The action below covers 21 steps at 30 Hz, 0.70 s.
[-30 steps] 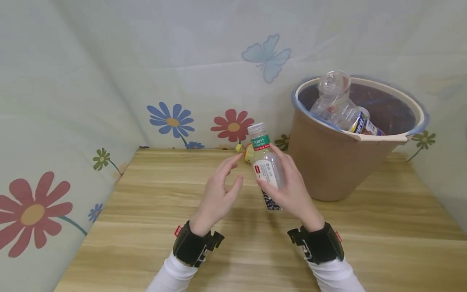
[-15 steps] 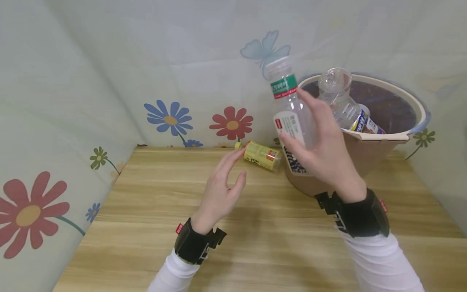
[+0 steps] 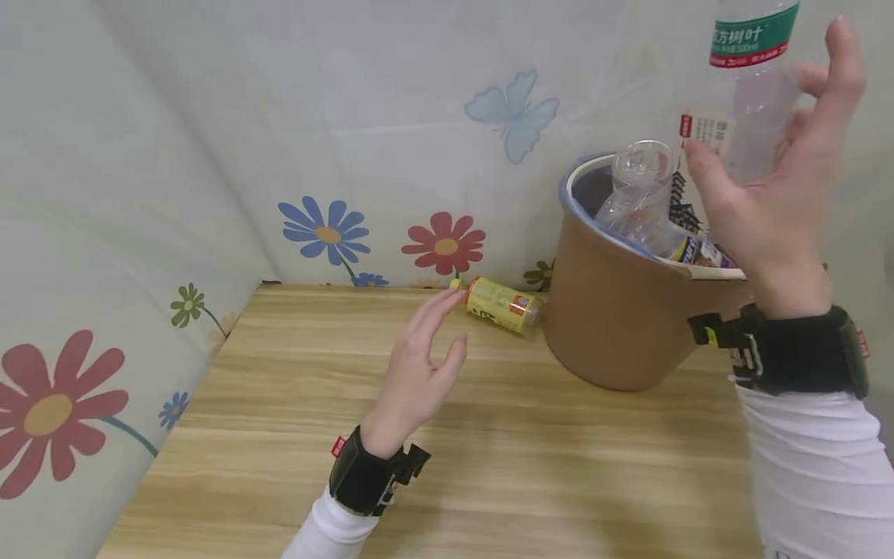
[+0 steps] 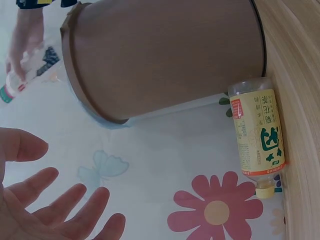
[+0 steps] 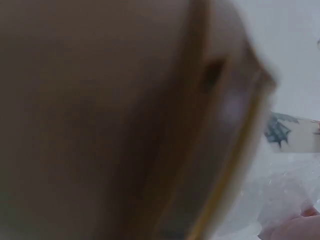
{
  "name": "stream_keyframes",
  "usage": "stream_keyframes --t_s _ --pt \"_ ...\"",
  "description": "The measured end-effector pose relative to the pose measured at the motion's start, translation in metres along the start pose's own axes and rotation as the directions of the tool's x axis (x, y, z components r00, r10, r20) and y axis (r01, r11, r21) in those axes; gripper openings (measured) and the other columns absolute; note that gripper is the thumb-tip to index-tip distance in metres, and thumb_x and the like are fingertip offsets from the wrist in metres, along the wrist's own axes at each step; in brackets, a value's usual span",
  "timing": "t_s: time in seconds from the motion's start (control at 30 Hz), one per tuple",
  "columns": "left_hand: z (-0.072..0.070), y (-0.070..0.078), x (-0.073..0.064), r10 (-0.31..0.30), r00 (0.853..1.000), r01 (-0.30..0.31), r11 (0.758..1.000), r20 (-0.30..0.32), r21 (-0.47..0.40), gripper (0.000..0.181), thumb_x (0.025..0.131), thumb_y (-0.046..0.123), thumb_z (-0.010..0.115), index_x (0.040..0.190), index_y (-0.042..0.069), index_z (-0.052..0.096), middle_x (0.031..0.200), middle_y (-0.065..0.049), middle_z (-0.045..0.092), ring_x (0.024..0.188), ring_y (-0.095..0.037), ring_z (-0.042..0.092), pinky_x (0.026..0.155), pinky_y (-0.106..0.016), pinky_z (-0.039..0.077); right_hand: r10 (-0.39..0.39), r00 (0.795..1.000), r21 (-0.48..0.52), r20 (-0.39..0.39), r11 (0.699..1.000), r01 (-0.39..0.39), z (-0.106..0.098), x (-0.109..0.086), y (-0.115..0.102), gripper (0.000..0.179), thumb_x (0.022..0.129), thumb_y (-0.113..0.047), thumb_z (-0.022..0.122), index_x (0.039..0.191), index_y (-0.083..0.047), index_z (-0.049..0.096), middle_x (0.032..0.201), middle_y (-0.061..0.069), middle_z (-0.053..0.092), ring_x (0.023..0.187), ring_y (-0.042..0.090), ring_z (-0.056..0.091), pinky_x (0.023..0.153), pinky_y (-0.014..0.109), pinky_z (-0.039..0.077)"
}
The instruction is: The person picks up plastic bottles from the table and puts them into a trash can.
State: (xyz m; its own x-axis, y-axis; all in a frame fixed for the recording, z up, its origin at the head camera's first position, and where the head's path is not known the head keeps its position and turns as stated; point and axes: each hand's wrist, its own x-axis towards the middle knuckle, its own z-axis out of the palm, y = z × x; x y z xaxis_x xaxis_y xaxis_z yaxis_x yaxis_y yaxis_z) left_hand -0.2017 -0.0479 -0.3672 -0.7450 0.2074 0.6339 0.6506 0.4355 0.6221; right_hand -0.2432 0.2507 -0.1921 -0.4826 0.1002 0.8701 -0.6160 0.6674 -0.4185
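High over the brown bin [image 3: 608, 318] at the right, my right hand [image 3: 789, 194] holds a clear plastic bottle [image 3: 757, 101] with a green and red neck band. The bottle's top is cut off by the head view's edge. My left hand [image 3: 415, 365] hovers above the table, fingers relaxed and holding nothing. Just beyond its fingertips lies a yellow-labelled bottle [image 3: 499, 304] on its side, its yellow cap partly behind my fingers. In the left wrist view this yellow-labelled bottle [image 4: 257, 132] shows whole. The right wrist view is mostly filled by the blurred bin [image 5: 75, 120].
Clear plastic bottles [image 3: 639, 194] stick up from the bin's mouth, one above the rim. The bin stands on a wood-grain table [image 3: 503, 442]. A flower-patterned cloth [image 3: 391, 116] hangs right behind the table's back edge.
My right hand has lifted the clear bottle from the table's middle up and to the right, over the bin, uncovering the yellow-labelled bottle. My left hand has stayed nearly still.
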Motion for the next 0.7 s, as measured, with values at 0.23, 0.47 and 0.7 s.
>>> stream_keyframes --t_s 0.23,0.47,0.7 --pt "0.000 -0.001 -0.001 -0.010 1.000 0.010 1.000 0.007 0.008 0.049 0.092 0.012 0.055 0.140 0.013 0.044 0.144 -0.003 0.042 0.130 -0.015 0.039 0.105 -0.044 0.037 0.072 0.997 -0.022 -0.031 0.997 -0.073 -0.004 0.004 0.020 0.077 0.076 -0.009 0.065 0.143 -0.016 0.030 0.120 -0.009 0.033 0.108 0.006 0.034 0.087 0.021 0.035" --pt "0.001 -0.002 -0.001 -0.013 1.000 0.013 1.000 0.019 0.005 0.048 0.093 0.012 0.055 0.140 0.009 0.045 0.144 -0.004 0.041 0.131 -0.016 0.039 0.105 -0.044 0.037 0.215 0.975 -0.044 0.053 0.976 -0.213 -0.006 -0.002 0.032 0.085 0.067 -0.006 0.077 0.137 -0.023 0.032 0.132 -0.007 0.028 0.124 0.006 0.026 0.106 0.028 0.022" --pt "-0.001 -0.001 0.000 -0.018 1.000 0.018 1.000 0.015 0.009 0.048 0.092 0.010 0.056 0.139 0.008 0.046 0.144 -0.006 0.041 0.130 -0.018 0.040 0.105 -0.044 0.037 0.221 0.953 -0.128 0.206 0.972 -0.198 -0.010 -0.011 0.051 0.085 0.072 -0.017 0.078 0.143 -0.027 0.032 0.142 0.001 0.028 0.131 0.018 0.023 0.111 0.037 0.017"
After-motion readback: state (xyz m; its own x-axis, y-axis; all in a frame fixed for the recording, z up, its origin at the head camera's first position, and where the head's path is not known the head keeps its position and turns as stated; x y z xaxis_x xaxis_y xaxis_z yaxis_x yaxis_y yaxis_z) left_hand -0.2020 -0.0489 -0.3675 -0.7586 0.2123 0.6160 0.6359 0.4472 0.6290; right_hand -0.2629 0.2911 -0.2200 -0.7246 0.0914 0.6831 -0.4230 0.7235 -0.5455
